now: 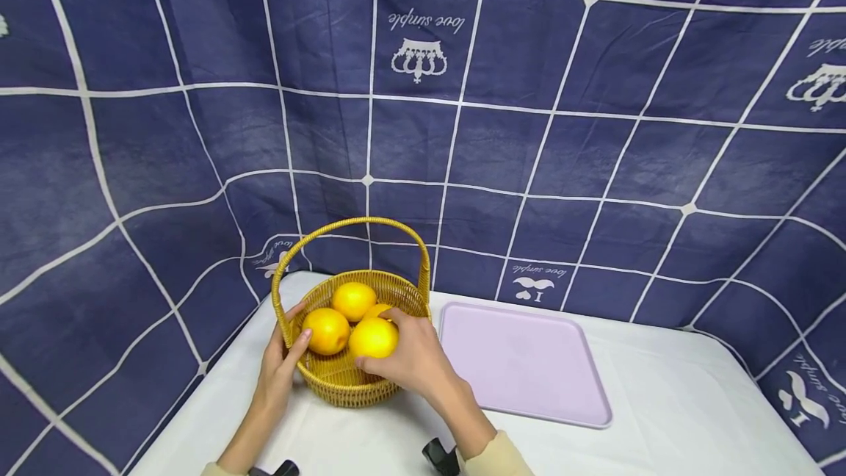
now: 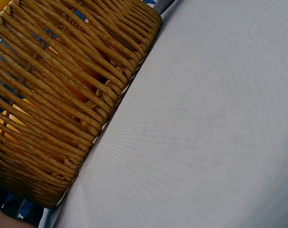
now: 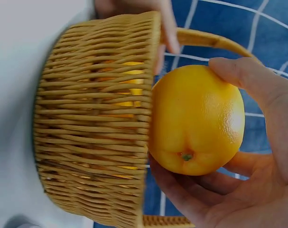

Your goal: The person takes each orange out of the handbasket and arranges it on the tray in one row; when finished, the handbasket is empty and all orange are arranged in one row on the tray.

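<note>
A woven yellow-brown basket (image 1: pixel 353 394) with a tall hoop handle stands upright on the table, three oranges (image 1: pixel 326 331) lying inside it. My right hand (image 1: pixel 423 358) grips another orange (image 1: pixel 374 337) between thumb and fingers, over the basket's near right part. In the right wrist view this orange (image 3: pixel 196 118) shows its small green stem end, level with the basket's rim. At the basket's left side, my left hand (image 1: pixel 279 362) holds the rim near the handle's foot, thumb on the inner side. The left wrist view shows mostly the basket's woven wall (image 2: pixel 63 90).
A light purple rectangular tray (image 1: pixel 525 366) lies flat on the white-covered table (image 1: pixel 674 395), right of the basket. Blue cloth with white grid lines (image 1: pixel 502 145) hangs behind and at both sides. Black devices (image 1: pixel 441 455) show near the wrists.
</note>
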A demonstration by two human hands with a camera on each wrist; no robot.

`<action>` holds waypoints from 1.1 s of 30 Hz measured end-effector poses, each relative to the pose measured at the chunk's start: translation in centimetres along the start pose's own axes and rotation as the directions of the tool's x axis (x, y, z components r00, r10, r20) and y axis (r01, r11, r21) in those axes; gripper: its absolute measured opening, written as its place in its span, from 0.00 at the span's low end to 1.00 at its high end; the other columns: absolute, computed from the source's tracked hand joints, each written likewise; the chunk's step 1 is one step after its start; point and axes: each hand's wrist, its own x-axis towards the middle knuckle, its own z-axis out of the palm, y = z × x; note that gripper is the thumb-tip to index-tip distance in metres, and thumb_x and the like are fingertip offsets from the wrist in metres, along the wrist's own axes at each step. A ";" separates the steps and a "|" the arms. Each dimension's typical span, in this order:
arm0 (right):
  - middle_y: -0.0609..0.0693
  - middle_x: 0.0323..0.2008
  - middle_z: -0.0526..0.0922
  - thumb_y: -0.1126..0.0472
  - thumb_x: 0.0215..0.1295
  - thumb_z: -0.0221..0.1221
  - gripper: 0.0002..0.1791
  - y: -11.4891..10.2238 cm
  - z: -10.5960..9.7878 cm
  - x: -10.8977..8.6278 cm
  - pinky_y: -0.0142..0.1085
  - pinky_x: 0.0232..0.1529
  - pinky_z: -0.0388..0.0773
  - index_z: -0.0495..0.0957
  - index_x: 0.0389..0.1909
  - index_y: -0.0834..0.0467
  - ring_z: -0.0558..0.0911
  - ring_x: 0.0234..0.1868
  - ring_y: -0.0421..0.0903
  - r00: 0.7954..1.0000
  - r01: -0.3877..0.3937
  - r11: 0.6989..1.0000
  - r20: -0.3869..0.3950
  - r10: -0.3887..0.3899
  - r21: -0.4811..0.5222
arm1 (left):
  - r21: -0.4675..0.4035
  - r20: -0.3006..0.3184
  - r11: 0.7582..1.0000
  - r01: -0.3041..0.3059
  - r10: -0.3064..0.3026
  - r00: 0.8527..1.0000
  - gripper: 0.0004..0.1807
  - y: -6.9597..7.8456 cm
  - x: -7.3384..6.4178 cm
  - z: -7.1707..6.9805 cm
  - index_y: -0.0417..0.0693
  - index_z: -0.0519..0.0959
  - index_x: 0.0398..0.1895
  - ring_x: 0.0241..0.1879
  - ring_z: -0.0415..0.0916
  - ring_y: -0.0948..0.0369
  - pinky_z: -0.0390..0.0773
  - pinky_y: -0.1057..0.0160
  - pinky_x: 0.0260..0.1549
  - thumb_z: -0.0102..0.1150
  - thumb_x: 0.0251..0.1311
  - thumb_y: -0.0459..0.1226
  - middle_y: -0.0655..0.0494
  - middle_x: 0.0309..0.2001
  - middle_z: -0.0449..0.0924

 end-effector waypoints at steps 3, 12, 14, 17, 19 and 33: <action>0.49 0.47 0.88 0.39 0.49 0.78 0.38 -0.2 -1.0 -0.8 0.37 0.43 0.83 0.82 0.59 0.54 0.83 0.42 0.43 1.000 0.002 0.999 -0.032 0.000 0.054 | 0.004 0.004 1.000 0.003 -0.003 1.000 0.29 -0.1 0.0 -0.1 0.59 0.64 0.80 0.80 0.57 0.54 0.55 0.80 0.69 0.52 0.79 0.44 0.54 0.80 0.64; 0.45 0.47 0.88 0.40 0.51 0.77 0.34 0.5 -3.9 -2.4 0.39 0.45 0.83 0.83 0.60 0.47 0.80 0.46 0.45 0.992 -0.056 0.985 -0.107 0.074 0.160 | 0.006 0.008 1.000 0.001 -0.002 1.000 0.29 0.0 -0.1 0.0 0.59 0.64 0.80 0.78 0.59 0.63 0.56 0.84 0.67 0.52 0.79 0.44 0.55 0.79 0.65; 0.45 0.47 0.88 0.40 0.52 0.77 0.34 0.7 -4.4 -2.4 0.38 0.44 0.84 0.83 0.60 0.47 0.82 0.46 0.45 0.990 -0.054 0.984 -0.121 0.075 0.171 | 0.011 0.008 1.000 -0.001 0.001 1.000 0.29 0.1 -0.1 -0.1 0.59 0.64 0.81 0.77 0.59 0.65 0.56 0.84 0.67 0.51 0.79 0.45 0.54 0.79 0.65; 0.46 0.48 0.89 0.41 0.52 0.76 0.34 1.3 -5.1 -2.4 0.37 0.44 0.84 0.83 0.60 0.49 0.83 0.45 0.44 0.987 -0.056 0.981 -0.140 0.083 0.185 | 0.016 0.007 1.000 -0.003 0.003 1.000 0.29 0.1 -0.1 -0.2 0.59 0.64 0.81 0.77 0.59 0.67 0.56 0.85 0.66 0.51 0.80 0.45 0.54 0.80 0.64; 0.47 0.47 0.89 0.42 0.53 0.76 0.34 1.7 -5.7 -2.3 0.37 0.42 0.85 0.83 0.60 0.49 0.85 0.43 0.44 0.983 -0.064 0.979 -0.158 0.096 0.194 | 0.021 0.010 1.000 -0.001 0.001 1.000 0.29 0.1 -0.2 -0.2 0.59 0.63 0.81 0.77 0.59 0.67 0.56 0.84 0.67 0.51 0.80 0.45 0.53 0.80 0.64; 0.53 0.46 0.90 0.46 0.56 0.76 0.31 5.9 -7.5 -1.7 0.40 0.42 0.84 0.85 0.58 0.56 0.86 0.42 0.48 0.920 -0.207 0.958 -0.294 0.260 0.199 | 0.000 0.016 1.000 0.011 -0.011 1.000 0.29 -0.1 0.0 -0.1 0.57 0.63 0.81 0.77 0.58 0.69 0.56 0.86 0.66 0.51 0.80 0.45 0.52 0.80 0.64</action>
